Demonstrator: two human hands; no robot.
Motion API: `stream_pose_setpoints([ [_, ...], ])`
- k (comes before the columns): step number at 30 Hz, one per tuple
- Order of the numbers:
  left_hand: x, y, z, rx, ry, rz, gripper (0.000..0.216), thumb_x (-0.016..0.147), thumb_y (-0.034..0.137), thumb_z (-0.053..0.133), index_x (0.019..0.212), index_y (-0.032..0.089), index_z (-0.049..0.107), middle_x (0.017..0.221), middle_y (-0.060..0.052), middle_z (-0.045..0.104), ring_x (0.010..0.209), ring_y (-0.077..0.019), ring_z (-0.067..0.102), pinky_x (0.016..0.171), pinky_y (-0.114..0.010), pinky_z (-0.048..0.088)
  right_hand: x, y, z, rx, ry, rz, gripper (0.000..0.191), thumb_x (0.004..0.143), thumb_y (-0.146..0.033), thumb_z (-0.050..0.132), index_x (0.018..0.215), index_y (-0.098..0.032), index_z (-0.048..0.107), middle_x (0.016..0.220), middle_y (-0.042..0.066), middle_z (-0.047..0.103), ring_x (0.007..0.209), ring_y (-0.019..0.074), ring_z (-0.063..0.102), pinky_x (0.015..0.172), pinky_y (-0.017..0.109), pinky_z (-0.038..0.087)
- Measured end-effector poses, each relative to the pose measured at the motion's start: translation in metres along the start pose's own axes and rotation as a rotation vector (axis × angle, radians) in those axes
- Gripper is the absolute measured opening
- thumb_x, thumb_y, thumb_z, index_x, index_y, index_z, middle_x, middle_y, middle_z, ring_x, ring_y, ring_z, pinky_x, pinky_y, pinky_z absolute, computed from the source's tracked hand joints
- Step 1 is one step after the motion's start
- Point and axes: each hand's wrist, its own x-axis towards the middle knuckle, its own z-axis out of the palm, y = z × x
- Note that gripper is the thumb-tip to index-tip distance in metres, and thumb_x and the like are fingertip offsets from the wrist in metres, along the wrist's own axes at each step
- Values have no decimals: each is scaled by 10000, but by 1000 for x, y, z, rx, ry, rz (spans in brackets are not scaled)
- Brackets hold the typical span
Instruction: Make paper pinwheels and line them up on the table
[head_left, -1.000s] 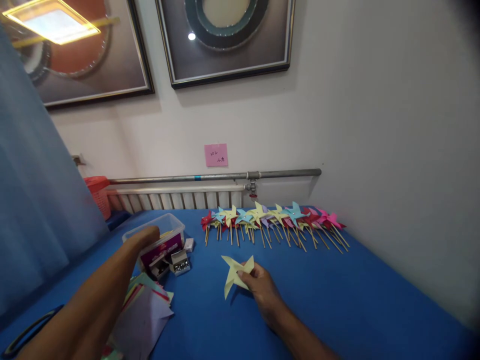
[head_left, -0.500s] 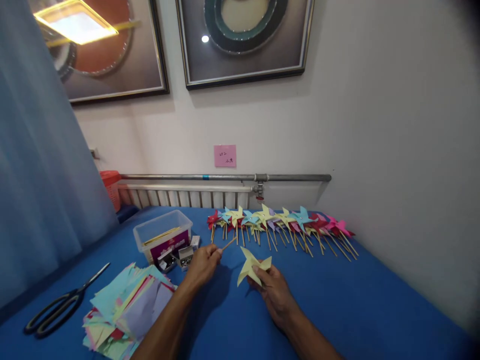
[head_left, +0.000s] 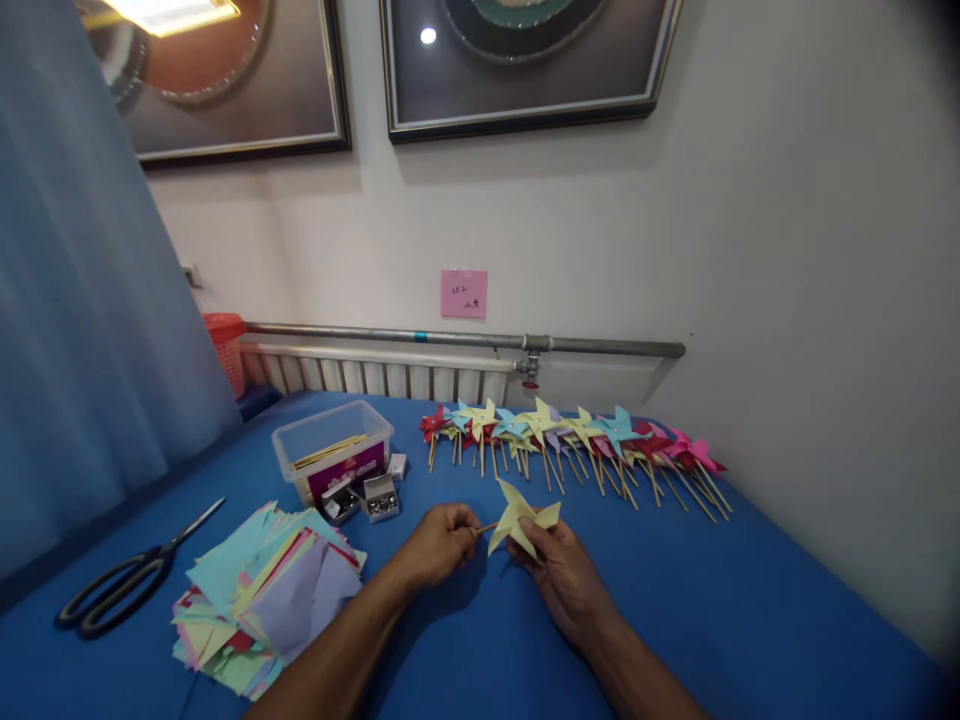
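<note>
My right hand (head_left: 559, 570) pinches a pale yellow paper pinwheel (head_left: 519, 516) just above the blue table (head_left: 750, 620). My left hand (head_left: 439, 540) is closed on a thin wooden stick (head_left: 486, 527) whose tip meets the back of the pinwheel. Both hands are close together near the table's middle. A row of several finished pinwheels on sticks (head_left: 577, 440) lies beyond them by the wall.
A clear plastic box with sticks (head_left: 334, 455) and small boxes of pins (head_left: 379, 498) sit to the left. Nearer me lies a stack of coloured paper squares (head_left: 262, 595), with black scissors (head_left: 120, 585) at the far left. A radiator and pipe (head_left: 465, 342) run along the wall.
My left hand came back from the plastic box with a stick and brought it up to the pinwheel held in my right hand. The view shifted a little downward.
</note>
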Motion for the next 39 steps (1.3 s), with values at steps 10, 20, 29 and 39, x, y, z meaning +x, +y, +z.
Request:
stream_pose_setpoints([
  [10,1,-1,12,-49,103,-21,195,744,377,566,690,191,543,502,53,497,438,-100,405,472,-238,291,-1,5,1,-74,-5,18,478,531,-397,929,877,-187,676,812,19,733,743,215,674,644,314,537],
  [20,-2,1,17,-115,9,-42,123,685,308,531,683,188,557,494,50,512,417,-94,421,462,-231,312,0,8,0,-68,-6,-14,469,530,-405,925,848,-200,647,735,-23,680,648,169,613,579,280,492],
  [29,-3,4,16,-36,37,-62,165,733,345,517,653,201,530,473,62,458,404,-92,351,444,-244,249,3,10,-1,-75,-7,-9,485,518,-422,930,833,-196,638,750,-16,691,680,178,629,628,293,514],
  [39,-2,-1,14,25,81,-11,141,748,284,537,680,165,569,538,42,505,483,-93,391,491,-228,279,3,9,0,-59,-2,14,477,495,-387,946,823,-187,662,736,-16,705,672,180,642,651,299,513],
])
